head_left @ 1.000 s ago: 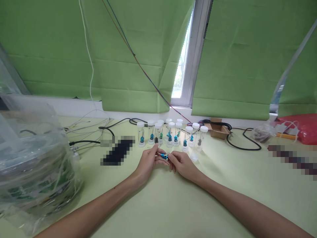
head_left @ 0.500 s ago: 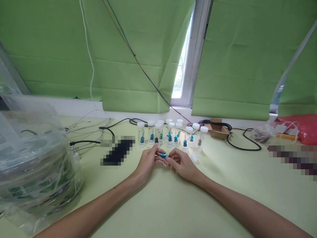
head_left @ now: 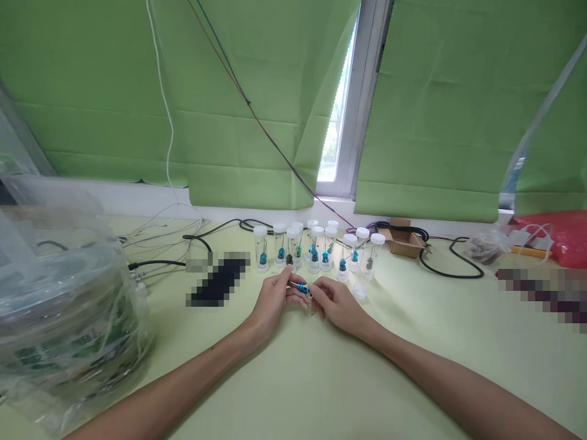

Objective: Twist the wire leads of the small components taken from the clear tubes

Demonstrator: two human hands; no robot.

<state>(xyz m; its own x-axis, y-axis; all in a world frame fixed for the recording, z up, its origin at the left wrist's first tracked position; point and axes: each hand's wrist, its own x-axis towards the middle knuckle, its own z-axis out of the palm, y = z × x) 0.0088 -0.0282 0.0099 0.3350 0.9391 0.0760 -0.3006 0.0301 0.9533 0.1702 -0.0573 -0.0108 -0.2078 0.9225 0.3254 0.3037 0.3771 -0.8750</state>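
My left hand [head_left: 275,299] is closed around a small blue part [head_left: 302,288], held between thumb and fingers above the table. A thin wire seems to stick out at its left. My right hand [head_left: 337,300] meets it from the right, thumb and forefinger pinched at the part's right end; the fingertips partly hide that end. Just beyond both hands stand several clear tubes [head_left: 261,244] with white caps, most holding a small blue or greenish piece with thin wires. One tube [head_left: 376,245] holds a dark grey piece. A white round base [head_left: 360,291] sits close to my right hand.
On the left stands a large plastic-wrapped bundle [head_left: 77,305]. A pixelated dark patch [head_left: 219,281] lies between it and the tubes. Black cable [head_left: 458,272] and a small cardboard box [head_left: 406,243] lie at the back right, near a red plastic bag [head_left: 564,241].
The blue part has turned slightly in my fingers. My right fingertips have shifted a little at its right end, and the arms stay almost still.
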